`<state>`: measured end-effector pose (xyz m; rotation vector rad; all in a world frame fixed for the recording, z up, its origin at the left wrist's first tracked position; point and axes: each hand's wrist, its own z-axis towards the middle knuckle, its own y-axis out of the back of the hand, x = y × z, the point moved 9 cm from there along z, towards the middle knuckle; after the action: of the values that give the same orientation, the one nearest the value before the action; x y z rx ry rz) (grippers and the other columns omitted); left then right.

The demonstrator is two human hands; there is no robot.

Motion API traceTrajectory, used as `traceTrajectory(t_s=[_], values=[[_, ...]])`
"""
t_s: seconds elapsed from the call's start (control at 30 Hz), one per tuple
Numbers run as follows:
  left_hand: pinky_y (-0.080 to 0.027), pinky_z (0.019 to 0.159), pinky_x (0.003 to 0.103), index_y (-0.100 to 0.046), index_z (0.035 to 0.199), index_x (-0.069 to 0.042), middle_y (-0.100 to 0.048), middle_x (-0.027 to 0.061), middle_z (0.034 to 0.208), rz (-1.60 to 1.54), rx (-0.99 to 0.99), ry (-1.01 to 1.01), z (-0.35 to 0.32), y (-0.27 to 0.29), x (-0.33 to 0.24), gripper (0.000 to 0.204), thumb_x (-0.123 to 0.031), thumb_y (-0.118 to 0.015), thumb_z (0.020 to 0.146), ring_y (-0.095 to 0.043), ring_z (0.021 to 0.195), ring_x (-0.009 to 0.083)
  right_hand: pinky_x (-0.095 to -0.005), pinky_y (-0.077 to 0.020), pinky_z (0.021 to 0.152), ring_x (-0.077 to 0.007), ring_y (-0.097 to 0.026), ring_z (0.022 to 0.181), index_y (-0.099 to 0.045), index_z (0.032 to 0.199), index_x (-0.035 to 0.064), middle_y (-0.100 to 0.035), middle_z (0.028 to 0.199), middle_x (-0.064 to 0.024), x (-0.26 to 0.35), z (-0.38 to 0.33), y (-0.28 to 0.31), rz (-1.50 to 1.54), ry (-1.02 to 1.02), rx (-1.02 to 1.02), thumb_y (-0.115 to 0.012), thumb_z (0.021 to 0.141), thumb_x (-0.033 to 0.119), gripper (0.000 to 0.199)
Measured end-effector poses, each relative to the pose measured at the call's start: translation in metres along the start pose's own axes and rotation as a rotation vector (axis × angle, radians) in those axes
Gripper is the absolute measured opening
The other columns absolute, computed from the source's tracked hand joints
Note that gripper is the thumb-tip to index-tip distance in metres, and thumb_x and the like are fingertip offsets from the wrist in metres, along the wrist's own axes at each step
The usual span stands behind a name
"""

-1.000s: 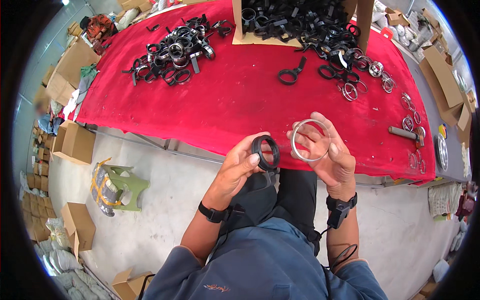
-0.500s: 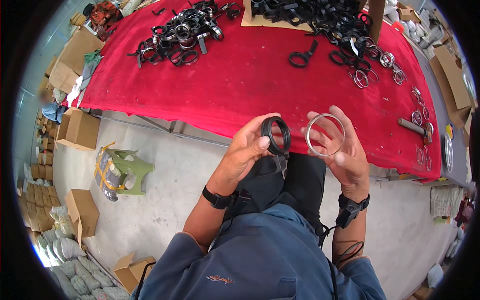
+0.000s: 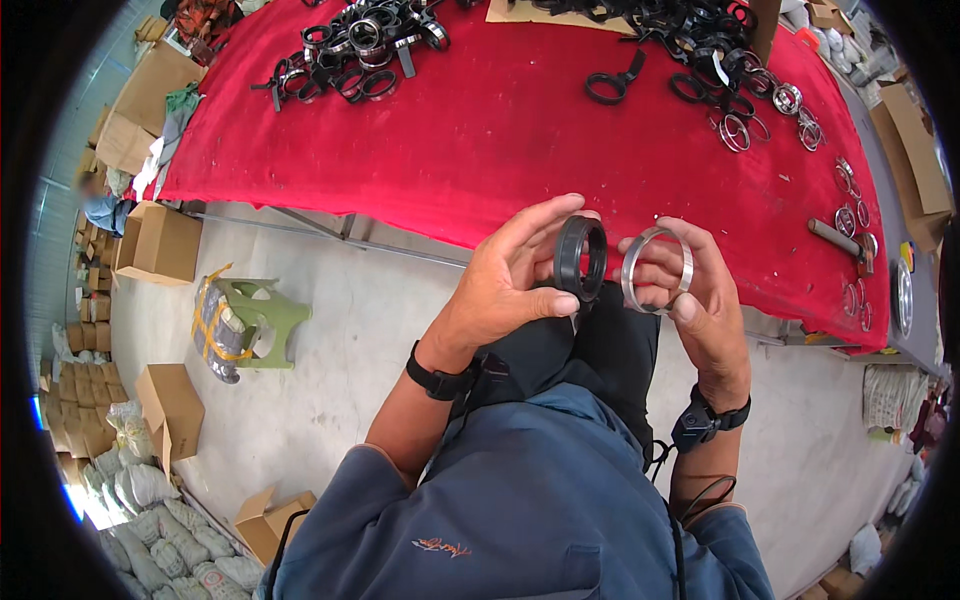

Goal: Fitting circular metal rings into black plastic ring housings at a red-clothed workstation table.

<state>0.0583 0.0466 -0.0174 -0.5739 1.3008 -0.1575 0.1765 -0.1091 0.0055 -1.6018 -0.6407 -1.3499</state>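
Left hand [image 3: 505, 290]: closed its fingers and thumb on a black ring [image 3: 580, 259], held upright just above the lap, the thumb pressed under the ring's lower edge.
Right hand [image 3: 695, 300]: gripped a silver metal ring [image 3: 656, 270] by its rim, fingers curled around the far side, thumb on the near side.
Rings to each other: the black ring stood just beside the silver one, the two not quite touching, both in front of the near edge of the tabletop [image 3: 520, 130].
Wrists: a dark band sat on the left wrist [image 3: 440, 378] and a dark watch on the right wrist [image 3: 708, 422].
Tabletop: covered with a red cloth and carrying a heap of black rings and clamps [image 3: 350, 55] at the far left, a bigger dark heap [image 3: 680, 25] at the far right, one loose black ring with a tab [image 3: 612, 85] between them, and scattered silver rings [image 3: 790, 110] toward the right.
Right end of the tabletop: a hammer-like tool [image 3: 840, 240] lay near the edge.
Floor: a green plastic stool [image 3: 245, 320] stood at the left, with cardboard boxes [image 3: 160, 245] nearby.
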Motion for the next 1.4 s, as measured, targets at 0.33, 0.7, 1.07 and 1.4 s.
traceTrajectory(t_s=[0.33, 0.7, 1.07, 1.4], values=[[-0.047, 0.121, 0.045, -0.047, 0.159, 0.001, -0.055, 0.0194, 0.158, 0.203, 0.028, -0.045, -0.001, -0.011, -0.006, 0.099, -0.004, -0.098, 0.073, -0.055, 0.146, 0.0287, -0.0435, -0.0555, 0.109, -0.0288, -0.062, 0.134, -0.049, 0.152, -0.0043, -0.059, 0.146, -0.0205, 0.001, -0.006, -0.002, -0.124, 0.043, -0.047, -0.092, 0.087, 0.038, 0.089], [-0.055, 0.115, 0.042, -0.06, 0.152, -0.004, -0.059, 0.0169, 0.156, 0.604, 0.086, -0.098, -0.003, -0.026, -0.018, 0.09, 0.004, -0.093, 0.068, -0.058, 0.144, 0.0306, -0.0457, -0.0546, 0.111, -0.0295, -0.057, 0.14, -0.053, 0.154, -0.0003, -0.057, 0.148, -0.0165, -0.004, -0.009, -0.018, -0.365, 0.094, -0.065, -0.093, 0.086, 0.028, 0.084], [-0.057, 0.111, 0.042, -0.066, 0.146, -0.006, -0.065, 0.0166, 0.15, 0.769, 0.083, -0.173, 0.0, -0.03, -0.029, 0.085, 0.005, -0.091, 0.065, -0.063, 0.139, 0.0324, -0.0471, -0.0565, 0.112, -0.0313, -0.056, 0.143, -0.053, 0.154, 0.0004, -0.054, 0.152, -0.0176, -0.009, -0.008, -0.018, -0.339, 0.134, -0.084, -0.093, 0.085, 0.027, 0.085], [-0.055, 0.113, 0.043, -0.063, 0.151, -0.006, -0.064, 0.0169, 0.152, 0.719, 0.156, -0.033, 0.001, -0.026, -0.026, 0.083, -0.005, -0.091, 0.072, -0.062, 0.141, 0.0316, -0.043, -0.0616, 0.105, -0.0289, -0.063, 0.133, -0.058, 0.149, -0.0007, -0.059, 0.146, -0.0154, -0.015, -0.015, -0.026, -0.348, 0.109, -0.21, -0.084, 0.083, 0.007, 0.071]])
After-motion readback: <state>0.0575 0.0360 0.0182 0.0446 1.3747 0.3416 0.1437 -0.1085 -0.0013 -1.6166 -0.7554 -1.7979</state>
